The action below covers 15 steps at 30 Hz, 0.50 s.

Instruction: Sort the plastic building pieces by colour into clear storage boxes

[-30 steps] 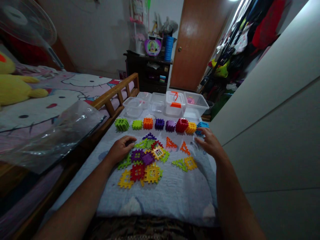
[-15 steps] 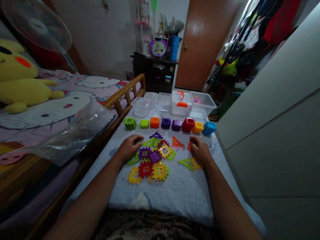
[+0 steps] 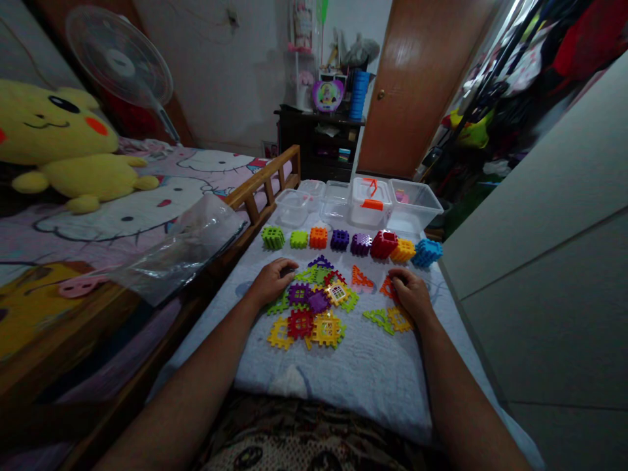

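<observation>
Beyond the pile (image 3: 318, 301) of notched tiles and triangles, past a row of stacks, stand the clear containers. Far left of the pile sits a tub (image 3: 293, 208), with a second tub (image 3: 312, 190) behind it; I can see through their walls but make out no contents for certain. Straight back from the pile is a shallow tray (image 3: 336, 199). Back and to the right of it comes the lidded box (image 3: 371, 214), shut, with an orange latch (image 3: 371, 205) and handle (image 3: 373, 188); its cloudy walls hide whatever it holds. Farthest right of the pile, the open box (image 3: 417, 206) has a pink thing (image 3: 401, 196) inside.

Between containers and pile, the stacks run left to right: green (image 3: 273, 239), lime (image 3: 299, 239), orange (image 3: 318, 238), dark blue (image 3: 339, 239), purple (image 3: 361, 244), red (image 3: 384, 244), yellow (image 3: 403, 250) and light blue (image 3: 428, 253).

At the pile's left edge rests the left hand (image 3: 273, 281), fingers curled, thumb and forefinger slightly apart. Well right of the pile, the right hand (image 3: 412, 291) has its fingers at an orange triangle (image 3: 386, 286), partly covering it; I cannot tell whether they pinch it. Just right of the pile lies another orange triangle (image 3: 360, 277); nearer me on that side, a green triangle (image 3: 379, 320) meets a yellow tile (image 3: 400, 319).
</observation>
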Motion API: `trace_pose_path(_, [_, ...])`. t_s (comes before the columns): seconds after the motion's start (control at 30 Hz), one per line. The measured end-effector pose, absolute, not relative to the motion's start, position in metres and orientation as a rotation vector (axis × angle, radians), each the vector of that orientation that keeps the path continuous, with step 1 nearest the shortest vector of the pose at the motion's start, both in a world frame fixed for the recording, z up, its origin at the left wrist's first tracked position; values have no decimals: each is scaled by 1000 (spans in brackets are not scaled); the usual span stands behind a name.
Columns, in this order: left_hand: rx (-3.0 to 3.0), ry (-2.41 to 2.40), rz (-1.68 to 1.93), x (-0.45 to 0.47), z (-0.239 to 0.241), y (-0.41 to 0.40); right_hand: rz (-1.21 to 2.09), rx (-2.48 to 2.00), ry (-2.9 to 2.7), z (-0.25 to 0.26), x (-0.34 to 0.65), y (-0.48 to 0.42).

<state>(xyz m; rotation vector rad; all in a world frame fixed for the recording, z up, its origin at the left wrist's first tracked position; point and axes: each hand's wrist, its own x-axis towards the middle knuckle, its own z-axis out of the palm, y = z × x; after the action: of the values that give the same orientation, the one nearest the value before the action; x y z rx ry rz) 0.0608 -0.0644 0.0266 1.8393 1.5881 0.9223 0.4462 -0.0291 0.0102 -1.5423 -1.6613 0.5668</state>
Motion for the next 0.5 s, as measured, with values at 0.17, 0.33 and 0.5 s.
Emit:
trace_pose_path(0.17, [1927,1646,899,64,33,-66,561,-1567,-1648,12,445,-30])
trace_pose_path(0.33, [2186,1568,904,84,69,-89,557,-1591,-1649,14,445,-30])
trace_pose_path(0.5, [2439,1118,536,117,94,-124,569,-1591,-1655,15,445,-30])
